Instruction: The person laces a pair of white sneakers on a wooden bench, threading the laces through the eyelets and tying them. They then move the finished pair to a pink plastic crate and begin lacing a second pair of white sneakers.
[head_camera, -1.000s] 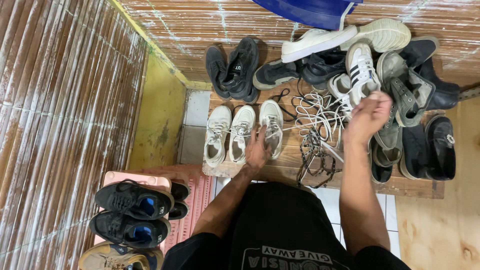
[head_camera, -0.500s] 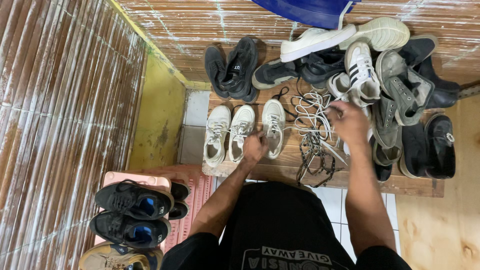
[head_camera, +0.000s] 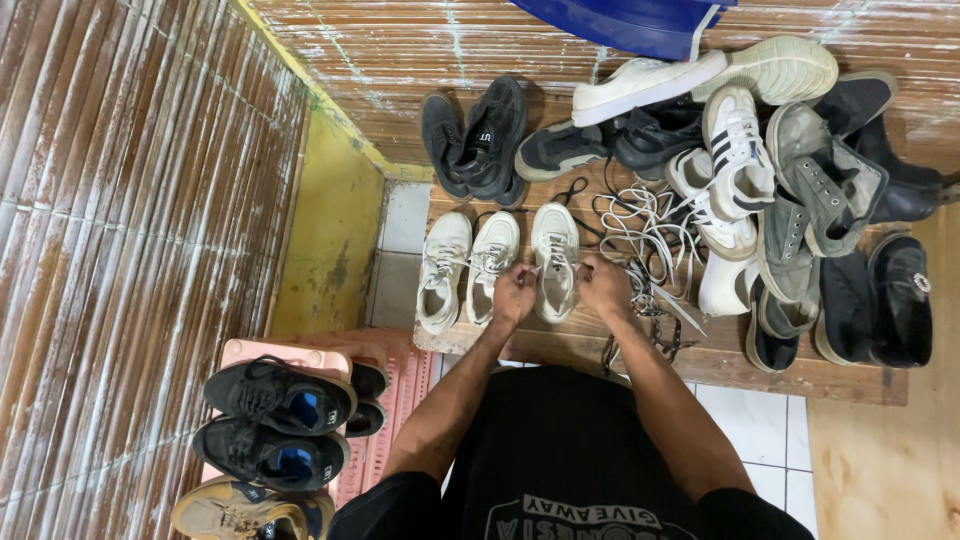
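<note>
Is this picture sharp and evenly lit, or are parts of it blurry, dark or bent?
Head view: mostly sharp, with soft, even light and no harsh glare; the white shoe between the left hand and right hand is clear. The black shoes lose detail in shadow. The wide lens bends the slatted wall at the left edge.

You see three cream-white sneakers (head_camera: 495, 265) in a row, a tangle of white laces (head_camera: 645, 235), black sneakers (head_camera: 275, 420) with blue insoles on a pink rack (head_camera: 385, 420), and a yellow wall strip (head_camera: 335, 235).
</note>
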